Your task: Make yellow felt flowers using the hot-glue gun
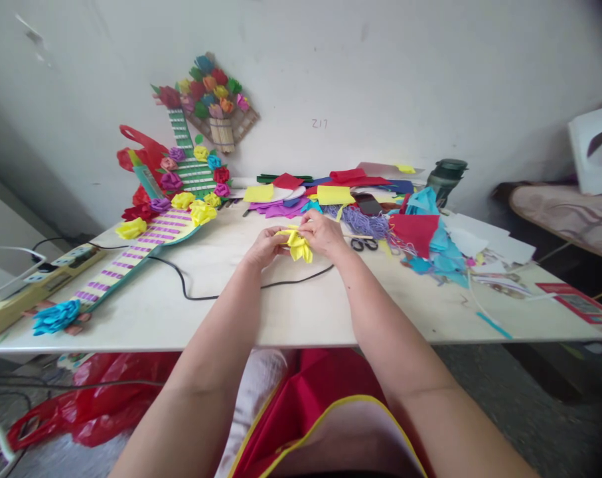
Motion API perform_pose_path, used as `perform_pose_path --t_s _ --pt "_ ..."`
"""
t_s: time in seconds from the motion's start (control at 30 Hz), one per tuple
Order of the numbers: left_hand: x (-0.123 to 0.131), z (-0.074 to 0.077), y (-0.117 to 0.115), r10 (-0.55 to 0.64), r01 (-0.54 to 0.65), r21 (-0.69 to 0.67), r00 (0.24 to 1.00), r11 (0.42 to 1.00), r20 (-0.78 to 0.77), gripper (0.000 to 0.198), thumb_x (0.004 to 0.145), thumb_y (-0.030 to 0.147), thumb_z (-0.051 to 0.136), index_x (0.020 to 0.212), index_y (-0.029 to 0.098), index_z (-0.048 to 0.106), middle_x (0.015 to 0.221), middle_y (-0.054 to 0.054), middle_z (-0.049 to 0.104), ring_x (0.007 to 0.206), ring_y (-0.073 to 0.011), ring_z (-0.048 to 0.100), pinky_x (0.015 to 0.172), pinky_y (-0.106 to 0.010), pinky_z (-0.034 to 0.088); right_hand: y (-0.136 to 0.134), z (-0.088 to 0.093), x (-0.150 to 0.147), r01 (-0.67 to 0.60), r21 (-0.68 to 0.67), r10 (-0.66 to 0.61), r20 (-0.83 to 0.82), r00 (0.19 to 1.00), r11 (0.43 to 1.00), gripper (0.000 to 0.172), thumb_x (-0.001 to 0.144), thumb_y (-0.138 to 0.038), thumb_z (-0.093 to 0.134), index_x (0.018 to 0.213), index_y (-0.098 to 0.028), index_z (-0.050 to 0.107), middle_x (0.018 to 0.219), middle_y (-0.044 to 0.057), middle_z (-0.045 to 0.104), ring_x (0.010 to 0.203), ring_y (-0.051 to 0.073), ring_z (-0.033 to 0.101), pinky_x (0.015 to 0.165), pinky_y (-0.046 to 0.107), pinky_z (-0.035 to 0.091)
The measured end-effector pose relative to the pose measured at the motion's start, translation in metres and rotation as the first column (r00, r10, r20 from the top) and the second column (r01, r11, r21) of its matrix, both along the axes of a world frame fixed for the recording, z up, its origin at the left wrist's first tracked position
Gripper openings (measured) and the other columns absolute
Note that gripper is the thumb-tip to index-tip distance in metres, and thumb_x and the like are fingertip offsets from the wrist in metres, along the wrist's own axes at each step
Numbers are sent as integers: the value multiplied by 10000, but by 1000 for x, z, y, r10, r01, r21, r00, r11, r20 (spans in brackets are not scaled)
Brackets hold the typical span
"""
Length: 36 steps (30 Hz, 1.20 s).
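left hand [267, 247]: its grip was pressed together on the near-left edge of the flower [299, 249], fingertips pinching the yellow paper, wrist low over the worktop [305, 312].
right hand [323, 234]: its grip pinched the top of the flower from above, fingers curled in, between the flower and the scissors [364, 244].
flower: a yellow folded paper bloom, held between both hands just left of the scissors and just above the worktop; i could not tell whether it touched the surface.
cable [201, 292]: black, it ran on the worktop left of the scissors and passed under the hands.
strands [363, 222]: a purple bundle lay just behind the scissors.
paper [415, 231]: red and blue cut sheets were heaped just right of the scissors.
board [146, 245]: striped and set with paper blooms, it lay well left of the scissors.
doing it well: by my judgement the shaping called for light, even pinches, since thin paper creases and tears easily. one hand should steady the base while the other worked a single petal. the cable lay close enough to snag a wrist.
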<state>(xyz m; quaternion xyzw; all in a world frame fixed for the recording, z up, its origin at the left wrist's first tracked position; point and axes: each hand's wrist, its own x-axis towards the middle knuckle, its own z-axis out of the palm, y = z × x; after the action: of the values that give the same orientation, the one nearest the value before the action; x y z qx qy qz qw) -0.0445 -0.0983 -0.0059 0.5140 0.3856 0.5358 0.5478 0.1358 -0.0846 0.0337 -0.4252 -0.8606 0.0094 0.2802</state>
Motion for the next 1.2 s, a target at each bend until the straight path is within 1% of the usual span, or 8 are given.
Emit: perform_pose_path --t_s 0.17,0.47,0.63,0.8,0.97,1.07,1.2 --pt "0 1 -1 40 -40 19 999 999 -10 353 522 338 785 774 137 641 679 -32 685 586 -139 640 549 -241 519 -1 -1 0 -26 18 26 -2 1000 1000 263 930 -310 511 934 -259 769 1195 21 668 962 177 629 756 290 461" --pt "0 3 -3 98 -98 36 995 995 1 339 499 334 768 744 139 641 705 -36 694 627 -162 657 572 -265 539 -4 2 1 -34 29 32 59 998 999 309 964 -299 468 1105 -285 743 1261 26 645 1050 196 626 775 298 470" --pt "0 3 -2 136 -136 40 991 990 -6 332 504 314 759 756 141 631 714 -26 690 639 -159 661 581 -267 549 -3 0 3 -26 57 19 109 994 998 328 970 -314 459 1155 -307 730 1316 21 618 1014 197 638 779 304 477" --pt "-1 3 -2 140 -139 47 990 989 -5 331 504 311 758 761 144 631 704 -22 687 649 -165 667 583 -265 551 -2 0 4 -27 85 16 121 992 996 328 974 -336 450 1133 -323 737 1375 7 589 993 192 645 781 302 477" --pt "-2 3 -2 125 -124 59 992 990 -13 368 530 313 758 838 142 655 753 -32 700 698 -177 683 615 -274 555 -4 1 4 -20 69 12 113 994 997 330 983 -349 443 1123 -335 741 1379 -1 591 994 187 646 783 291 469" --pt "-4 2 0 112 -114 52 993 992 25 362 541 304 752 853 142 663 760 -35 702 704 -175 681 615 -270 552 -4 2 4 -22 63 15 113 993 998 330 982 -342 447 1129 -342 742 1381 -4 588 995 184 647 790 290 468" --pt "-5 1 2 106 -110 36 989 993 105 299 568 314 746 796 135 672 740 -45 697 695 -173 667 592 -264 549 -3 1 4 -30 79 20 116 993 996 334 980 -336 450 1147 -340 739 1375 2 589 991 184 648 784 290 471"
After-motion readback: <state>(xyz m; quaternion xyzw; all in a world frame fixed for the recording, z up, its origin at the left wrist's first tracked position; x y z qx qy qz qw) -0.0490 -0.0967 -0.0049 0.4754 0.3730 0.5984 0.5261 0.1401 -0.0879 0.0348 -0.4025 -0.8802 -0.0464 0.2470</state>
